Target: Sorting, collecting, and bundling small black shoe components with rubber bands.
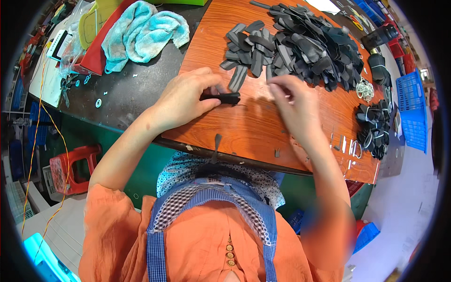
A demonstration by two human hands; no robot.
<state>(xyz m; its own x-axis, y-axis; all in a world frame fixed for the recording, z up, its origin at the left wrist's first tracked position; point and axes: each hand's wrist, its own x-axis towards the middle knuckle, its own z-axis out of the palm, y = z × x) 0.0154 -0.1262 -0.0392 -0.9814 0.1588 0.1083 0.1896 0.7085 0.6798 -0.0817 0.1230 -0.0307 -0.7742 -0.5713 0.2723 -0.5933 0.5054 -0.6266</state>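
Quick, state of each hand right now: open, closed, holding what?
Left hand: closed, holding a slim, oblong black bundle.
Right hand: fingers drawn together at a narrow dark grey strip; whether it is gripped cannot be told.

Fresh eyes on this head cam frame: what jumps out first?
Probably the big heap of dark strips on the upper right of the glossy reddish-brown tabletop. Next, the two bare hands in the middle: the left hand holds a black piece, and the right hand has its fingertips at the heap's near edge. Then the bunched turquoise towel, bright at the upper left.
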